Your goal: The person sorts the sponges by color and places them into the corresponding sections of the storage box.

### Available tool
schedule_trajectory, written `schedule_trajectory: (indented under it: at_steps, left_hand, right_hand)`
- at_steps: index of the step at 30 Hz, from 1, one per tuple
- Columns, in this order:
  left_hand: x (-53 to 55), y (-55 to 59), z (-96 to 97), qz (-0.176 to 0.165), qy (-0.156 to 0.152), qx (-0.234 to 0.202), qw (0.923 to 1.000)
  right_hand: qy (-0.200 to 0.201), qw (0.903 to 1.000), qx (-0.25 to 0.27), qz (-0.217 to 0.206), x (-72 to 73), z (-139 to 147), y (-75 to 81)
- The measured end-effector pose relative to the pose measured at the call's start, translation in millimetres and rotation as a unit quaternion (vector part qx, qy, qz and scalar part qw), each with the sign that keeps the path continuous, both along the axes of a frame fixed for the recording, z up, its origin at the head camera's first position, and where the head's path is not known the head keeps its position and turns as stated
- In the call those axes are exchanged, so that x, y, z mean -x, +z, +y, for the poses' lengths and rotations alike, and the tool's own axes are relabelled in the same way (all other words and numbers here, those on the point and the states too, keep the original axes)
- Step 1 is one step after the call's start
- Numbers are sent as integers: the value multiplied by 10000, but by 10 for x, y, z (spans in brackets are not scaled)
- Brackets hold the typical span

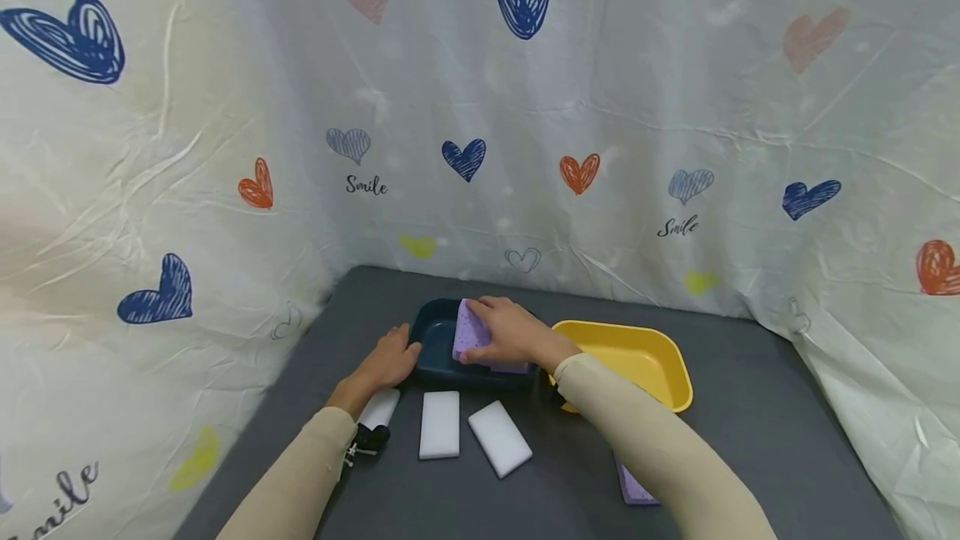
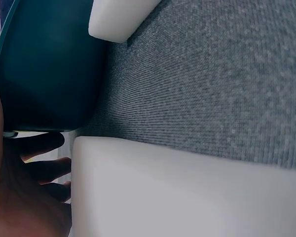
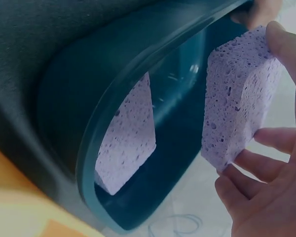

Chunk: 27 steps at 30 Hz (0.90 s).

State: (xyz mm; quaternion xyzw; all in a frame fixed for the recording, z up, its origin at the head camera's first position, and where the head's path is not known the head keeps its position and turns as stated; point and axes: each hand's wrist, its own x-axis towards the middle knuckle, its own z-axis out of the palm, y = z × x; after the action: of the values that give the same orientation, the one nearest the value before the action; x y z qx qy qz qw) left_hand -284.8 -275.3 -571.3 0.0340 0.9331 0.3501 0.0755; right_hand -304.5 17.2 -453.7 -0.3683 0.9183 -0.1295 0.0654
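Over the dark teal basin point(image 1: 457, 377), my right hand point(image 1: 517, 333) holds a purple sponge point(image 1: 470, 328), thumb on one side and fingers on the other. The right wrist view shows this porous block tilted near the basin's rim. A second purple sponge point(image 3: 128, 140) lies inside, against the wall. My left hand point(image 1: 390, 357) grips the basin's left end, its thumb at the rim and its fingers point(image 2: 44, 170) around the outside. Close below that hand lies a white sponge block point(image 1: 381, 408), partly hidden by the wrist.
Two more white blocks, one straight point(image 1: 439, 425) and one angled point(image 1: 500, 438), lie in front of the basin. A yellow basin point(image 1: 622, 357) stands to the right, partly behind my right forearm. Another purple sponge point(image 1: 633, 486) shows beneath that forearm. A heart-printed curtain point(image 1: 525, 107) hangs behind the grey table point(image 1: 555, 473).
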Motion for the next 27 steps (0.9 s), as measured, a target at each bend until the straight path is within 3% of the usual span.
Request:
schedule_trajectory:
  at_steps: [7,12,16,19,27]
  left_hand:
    - [53,-74,-4,111,101,154,9998]
    - [-16,5,30,199,115,33,9997]
    - [-117,162,93,81,117,-73,9999]
    - [-146,207,111,72,119,-103,9999]
    - [-45,31,47,192,145,15,9997]
  right_hand:
    - [-107,9998,138,-96,75,-110,-113]
    - [-234,9994,176,-196,68,-183,-197]
    - [-261,9994,144,-191,51,-220,-258]
    - [-241,9996,49,-136,56,-239,-322]
    - [-145,9998,-87,-105,80,-251,-447]
